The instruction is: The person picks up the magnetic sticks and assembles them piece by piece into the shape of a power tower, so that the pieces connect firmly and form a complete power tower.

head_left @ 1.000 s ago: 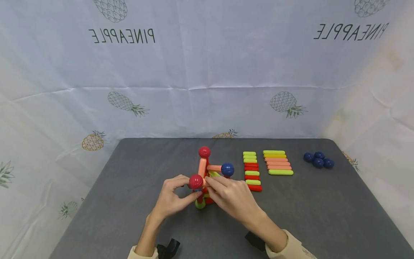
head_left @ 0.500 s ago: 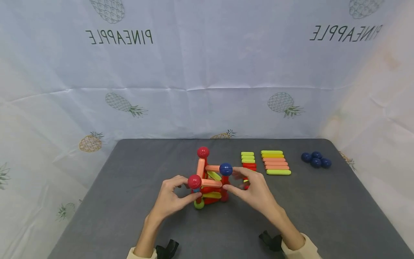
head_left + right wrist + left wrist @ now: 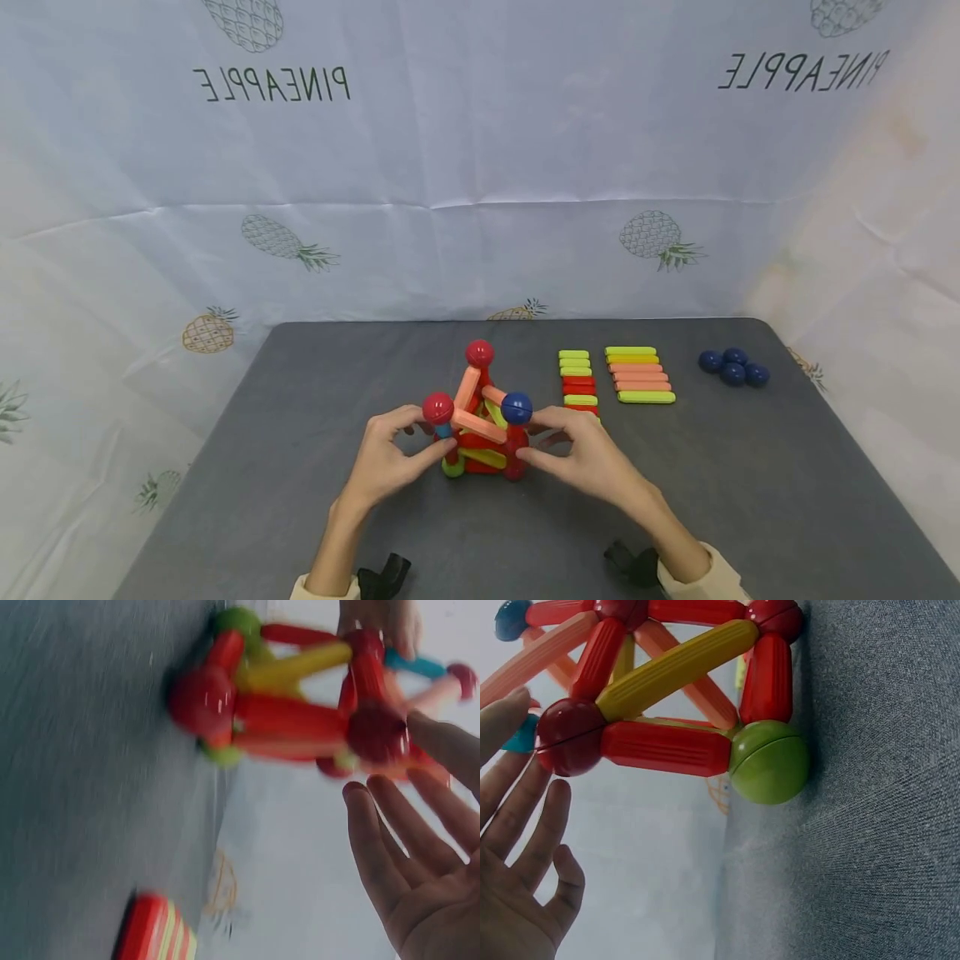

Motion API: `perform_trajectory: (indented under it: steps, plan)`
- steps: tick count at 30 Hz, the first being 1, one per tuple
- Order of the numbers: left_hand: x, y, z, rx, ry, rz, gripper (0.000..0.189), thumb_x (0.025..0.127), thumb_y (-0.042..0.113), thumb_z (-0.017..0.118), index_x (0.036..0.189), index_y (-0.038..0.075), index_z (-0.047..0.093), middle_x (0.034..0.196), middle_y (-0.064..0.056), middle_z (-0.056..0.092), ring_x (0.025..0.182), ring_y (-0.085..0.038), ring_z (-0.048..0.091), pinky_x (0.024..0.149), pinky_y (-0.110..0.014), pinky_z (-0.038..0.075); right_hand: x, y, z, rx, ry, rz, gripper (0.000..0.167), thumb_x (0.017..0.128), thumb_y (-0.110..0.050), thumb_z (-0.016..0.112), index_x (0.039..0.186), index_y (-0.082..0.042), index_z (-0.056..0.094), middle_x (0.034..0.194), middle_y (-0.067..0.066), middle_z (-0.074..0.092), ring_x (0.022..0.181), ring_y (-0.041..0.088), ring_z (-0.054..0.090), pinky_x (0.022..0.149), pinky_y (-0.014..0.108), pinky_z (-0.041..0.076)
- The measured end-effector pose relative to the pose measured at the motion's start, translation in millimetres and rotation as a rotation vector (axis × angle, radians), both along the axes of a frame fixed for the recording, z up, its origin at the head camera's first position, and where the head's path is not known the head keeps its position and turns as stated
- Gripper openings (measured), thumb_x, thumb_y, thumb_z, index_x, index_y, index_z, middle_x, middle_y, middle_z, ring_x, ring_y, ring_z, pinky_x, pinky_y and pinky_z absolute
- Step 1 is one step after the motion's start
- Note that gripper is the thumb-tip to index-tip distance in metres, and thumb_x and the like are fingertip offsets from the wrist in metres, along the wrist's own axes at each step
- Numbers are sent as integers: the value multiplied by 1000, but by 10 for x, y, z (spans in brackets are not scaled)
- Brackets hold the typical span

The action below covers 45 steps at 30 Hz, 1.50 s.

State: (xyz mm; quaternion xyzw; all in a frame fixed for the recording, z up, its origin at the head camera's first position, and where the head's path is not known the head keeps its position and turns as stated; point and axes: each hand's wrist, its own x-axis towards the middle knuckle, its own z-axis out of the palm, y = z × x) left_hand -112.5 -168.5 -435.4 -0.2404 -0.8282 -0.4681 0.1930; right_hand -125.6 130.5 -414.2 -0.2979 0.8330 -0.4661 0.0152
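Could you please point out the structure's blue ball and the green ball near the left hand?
Blue ball (image 3: 517, 408): head view, middle of its visible front.
Green ball (image 3: 769, 766): left wrist view, centre, below its seam.

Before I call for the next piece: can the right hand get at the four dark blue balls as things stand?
Probably yes, if the right hand lets go of the stick-and-ball frame: bare table leads past the near side of the loose sticks to the dark blue balls.
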Motion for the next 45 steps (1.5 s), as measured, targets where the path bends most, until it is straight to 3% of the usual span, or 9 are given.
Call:
perform_trajectory:
  steps: [4,9,13,16,22,27,37,41,45]
  plan:
    - [11,-3,19,7,-16,-43,29,77,14,89,101,23,74,86,4,73,79,-4,61,72,-28,47,-35,217,10,80,64,-98,32,85,-14,83,116,-12,76,111,4,78,95,20,73,79,33,63]
    - [13,-7,30,11,-30,-60,30,77,14,89,101,22,74,86,3,72,79,-5,60,73,-28,47,-108,411,-54,363,155,-217,27,81,-9,86,106,-9,79,102,5,78,86,21,69,74,36,59]
    - [12,-11,21,6,-43,-58,29,78,14,89,101,22,74,86,3,73,79,-4,61,73,-28,48,-133,473,-167,578,104,-221,27,79,-9,86,105,-6,80,104,8,76,94,23,68,85,44,59]
    - [9,-11,11,4,-45,-56,29,78,15,89,101,22,74,86,3,73,79,-6,61,72,-28,48,-146,485,-256,636,74,-206,29,79,-8,87,106,-4,79,106,9,74,95,24,66,86,45,59]
    - [10,1,4,8,-39,-63,30,78,14,89,103,22,73,87,3,73,78,-14,63,72,-28,48,-188,498,-358,630,119,-228,31,77,-5,87,107,-5,79,94,4,66,83,16,55,75,35,53]
    - [25,8,1,8,-33,-70,30,78,15,89,103,21,73,86,3,72,77,-8,61,71,-32,49,-182,497,-381,615,139,-224,30,77,-3,87,105,-7,78,98,3,69,86,18,59,80,39,56]
    - [22,17,0,13,-26,-80,30,79,14,88,103,22,73,86,3,72,77,-4,60,71,-28,48,-219,494,-385,559,75,-190,25,81,-3,83,105,-2,76,92,4,69,80,12,58,73,32,57]
    - [28,16,-7,11,-33,-84,30,79,15,88,104,22,73,85,4,71,76,-4,60,71,-27,48,-220,483,-191,493,136,-192,26,80,-2,83,105,-2,76,85,1,64,74,11,53,64,23,50]
    - [27,10,-9,13,-28,-82,30,79,14,88,104,22,73,85,4,71,76,-4,60,71,-27,48,-210,416,192,375,253,-215,28,81,-2,82,108,-4,75,89,1,66,76,14,56,65,23,51]
